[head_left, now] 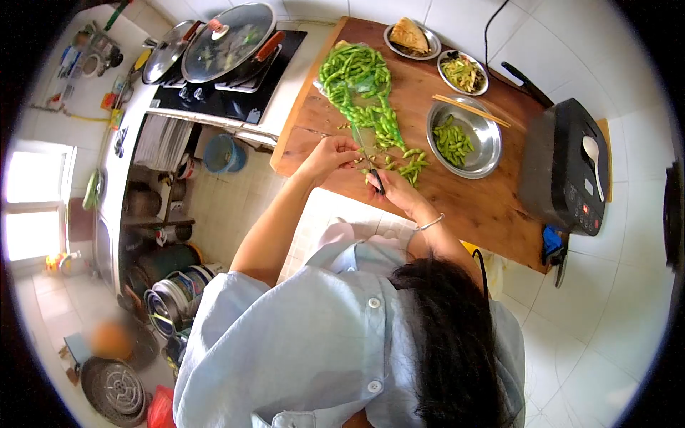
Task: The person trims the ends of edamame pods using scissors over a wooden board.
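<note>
My right hand point(398, 191) grips a pair of scissors point(378, 182) by the dark handles, blades pointing away over the wooden table. Beside the blades, the fingers of my left hand point(332, 160) are pinched together; whatever they hold is too small to make out. Just beyond both hands, a heap of green edamame pods point(353, 71) spills from a thin green bag point(391, 132). Loose pods point(414, 167) and small trimmings lie close to my right hand. To the right, a steel bowl point(489, 146) contains more pods, with chopsticks point(471, 110) across its rim.
The wooden table point(514, 214) also carries a bowl with flatbread point(410, 36), a dish of food point(464, 73) and a black cooker point(564, 164) with a white spoon point(594, 160). Left of it, lidded pans point(228, 43) stand on the stove point(264, 100). A blue bucket point(225, 153) sits below.
</note>
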{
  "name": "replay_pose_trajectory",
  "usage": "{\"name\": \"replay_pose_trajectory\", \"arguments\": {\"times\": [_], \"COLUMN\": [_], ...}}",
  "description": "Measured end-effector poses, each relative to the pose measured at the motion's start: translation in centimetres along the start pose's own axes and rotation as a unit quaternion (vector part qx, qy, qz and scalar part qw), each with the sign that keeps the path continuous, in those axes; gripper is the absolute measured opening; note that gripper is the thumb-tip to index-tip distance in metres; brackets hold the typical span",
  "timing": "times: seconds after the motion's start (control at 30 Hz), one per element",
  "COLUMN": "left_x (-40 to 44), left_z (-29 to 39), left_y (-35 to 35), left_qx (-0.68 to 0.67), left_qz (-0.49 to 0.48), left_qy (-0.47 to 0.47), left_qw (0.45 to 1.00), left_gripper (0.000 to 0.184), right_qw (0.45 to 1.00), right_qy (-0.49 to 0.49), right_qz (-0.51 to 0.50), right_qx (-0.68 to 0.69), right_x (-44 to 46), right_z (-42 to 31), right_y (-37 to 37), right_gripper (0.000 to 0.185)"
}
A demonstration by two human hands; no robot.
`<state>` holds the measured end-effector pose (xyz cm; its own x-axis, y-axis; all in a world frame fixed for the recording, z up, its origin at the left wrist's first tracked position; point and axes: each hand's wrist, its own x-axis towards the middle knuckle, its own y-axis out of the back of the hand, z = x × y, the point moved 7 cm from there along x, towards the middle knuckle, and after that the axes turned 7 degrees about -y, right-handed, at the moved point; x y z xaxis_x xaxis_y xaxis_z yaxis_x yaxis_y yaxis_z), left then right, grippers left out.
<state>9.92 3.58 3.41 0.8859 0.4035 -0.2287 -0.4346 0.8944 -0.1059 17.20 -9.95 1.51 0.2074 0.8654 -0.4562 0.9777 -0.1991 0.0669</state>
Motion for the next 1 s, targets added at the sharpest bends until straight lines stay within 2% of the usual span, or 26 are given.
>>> {"name": "replay_pose_trajectory", "arguments": {"times": [0.17, 0.27, 0.37, 0.47, 0.53, 0.57, 0.63, 0.73, 0.83, 1.0], "left_x": [-0.8, -1.1, -1.4, -1.1, -1.5, -1.6, -2.0, -2.3, -2.2, -1.9], "left_z": [-0.2, -0.7, -1.3, -2.8, -2.9, -3.0, -3.2, -4.8, -5.2, -5.4], "left_y": [1.7, 2.8, 3.6, 4.5, 4.6, 5.1, 6.1, 6.0, 5.6, 5.0], "left_qx": [0.010, 0.027, 0.035, 0.032, 0.026, 0.002, -0.046, -0.270, -0.355, -0.384], "left_qz": [-0.011, -0.015, -0.010, -0.009, 0.008, 0.059, 0.159, 0.221, 0.241, 0.266], "left_qy": [-0.002, 0.000, 0.022, 0.024, 0.023, 0.027, 0.033, 0.035, 0.024, 0.007], "left_qw": [1.000, 1.000, 0.999, 0.999, 0.999, 0.998, 0.986, 0.936, 0.903, 0.884], "left_gripper": [0.011, 0.010, 0.009, 0.009, 0.009, 0.008, 0.007, 0.007, 0.011, 0.009], "right_qw": [1.000, 0.998, 0.996, 0.996, 0.998, 0.998, 0.997, 0.997, 0.995, 0.993], "right_qy": [0.020, -0.013, -0.033, -0.025, -0.050, -0.061, -0.053, -0.017, 0.014, 0.011], "right_qz": [-0.010, -0.054, -0.067, -0.068, -0.042, -0.029, -0.011, -0.006, -0.017, -0.032], "right_qx": [-0.012, -0.020, 0.042, 0.058, 0.014, -0.008, 0.056, 0.080, 0.094, 0.112], "right_x": [0.8, 0.8, 1.8, 2.5, 2.5, 2.6, 2.6, 2.6, 2.4, 2.4], "right_z": [-0.9, -1.4, 0.4, 1.9, 1.7, 1.6, 1.4, 0.8, -0.2, -0.9], "right_y": [-1.4, -2.4, -3.2, -3.8, -3.8, -3.8, -4.2, -5.1, -5.8, -6.6], "right_gripper": [0.047, 0.043, 0.040, 0.037, 0.039, 0.039, 0.040, 0.044, 0.046, 0.040]}}
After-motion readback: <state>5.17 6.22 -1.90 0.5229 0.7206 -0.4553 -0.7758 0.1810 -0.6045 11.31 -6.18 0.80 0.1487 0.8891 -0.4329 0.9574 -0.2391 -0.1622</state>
